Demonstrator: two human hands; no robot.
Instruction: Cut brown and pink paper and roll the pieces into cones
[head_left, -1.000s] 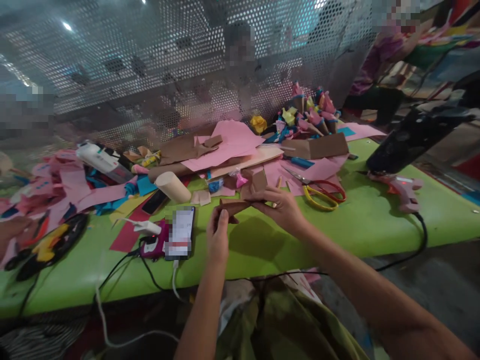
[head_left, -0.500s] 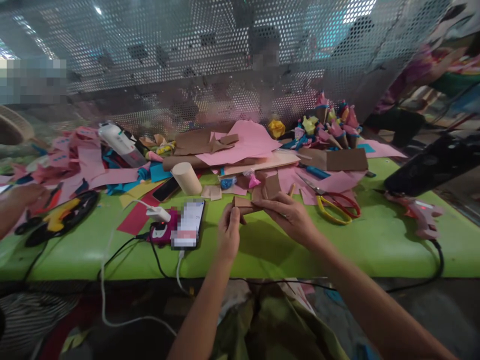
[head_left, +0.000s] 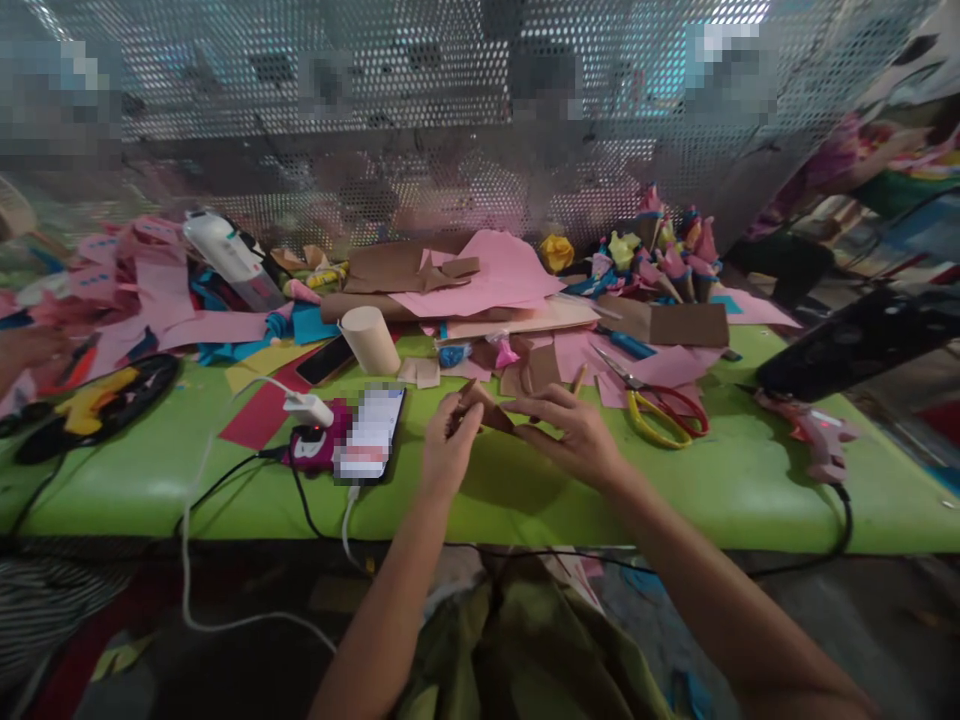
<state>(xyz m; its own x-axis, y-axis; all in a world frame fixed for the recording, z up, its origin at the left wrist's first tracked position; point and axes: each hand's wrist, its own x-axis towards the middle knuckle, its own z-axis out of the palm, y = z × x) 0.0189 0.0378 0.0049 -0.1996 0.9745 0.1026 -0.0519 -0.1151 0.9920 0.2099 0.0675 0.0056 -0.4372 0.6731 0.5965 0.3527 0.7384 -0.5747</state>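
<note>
A small folded piece of brown paper is held up above the green table. My left hand grips its left end, thumb in front and fingers curled behind. At the other end, the thumb and fingertips of my right hand close lightly about the right edge. Just beyond my hands lie brown paper scraps, a pink wrapped piece and a blue one. To the left stands a pale cardboard tube; scissors with yellow and red handles lie to the right.
A phone is cabled beside a magenta power strip. A pink glue gun lies right, a yellow one left. Paper cones and pink sheets fill the back. Another person's hand is far left.
The brown paper has turned, its right end now tilted downward. My right fingers have shifted along its right edge and opened slightly. The whole view has moved a little.
</note>
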